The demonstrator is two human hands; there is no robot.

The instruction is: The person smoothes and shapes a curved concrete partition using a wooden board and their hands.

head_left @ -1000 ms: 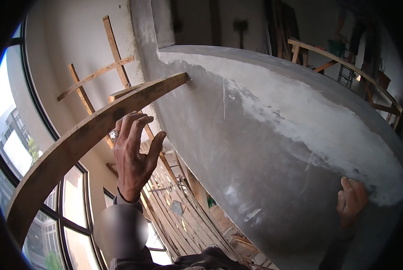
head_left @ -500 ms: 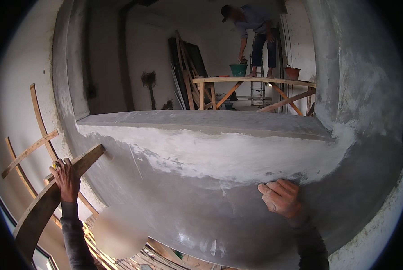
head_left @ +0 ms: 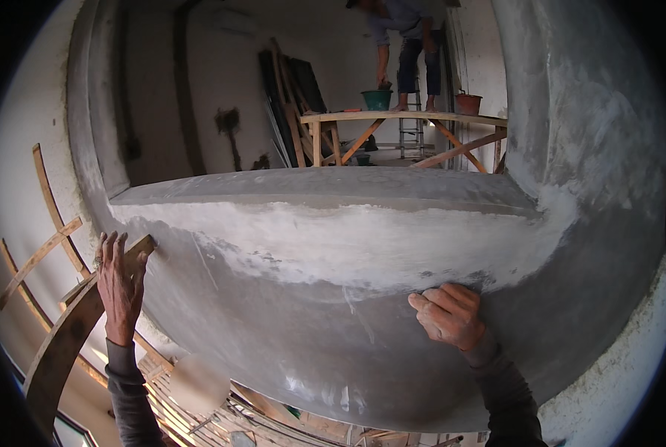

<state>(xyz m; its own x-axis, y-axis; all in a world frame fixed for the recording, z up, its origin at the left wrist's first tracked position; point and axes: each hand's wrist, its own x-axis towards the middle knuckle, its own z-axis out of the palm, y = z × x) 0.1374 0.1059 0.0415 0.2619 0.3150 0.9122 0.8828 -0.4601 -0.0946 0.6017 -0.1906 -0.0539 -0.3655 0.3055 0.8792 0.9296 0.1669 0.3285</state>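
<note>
On the left, my left hand [head_left: 120, 283] lies against a wooden beam [head_left: 72, 320], its fingers stretched out near the beam's upper end. That end meets the grey plastered wall [head_left: 273, 320]. My right hand [head_left: 449, 316] is curled closed against the wall, at the lower border of a wide whitish patch [head_left: 333, 240]. Whatever its fingers may hold is hidden behind them. The patch runs beneath the grey ledge [head_left: 310, 182] of a wall opening, with dark smears along its lower border.
Beyond the opening, a person [head_left: 403, 45] stands on a wooden trestle platform [head_left: 407, 115], one hand at a green bucket [head_left: 377, 100]. A reddish bucket [head_left: 468, 103] stands there too. Crossed wooden strips [head_left: 50, 242] lean at the left. Timber pieces [head_left: 273, 428] lie below the wall.
My left hand has loosened from its grip round the beam and reaches nearer its end with straightened fingers. My right hand stays closed at the patch's lower border. The view has shifted slightly.
</note>
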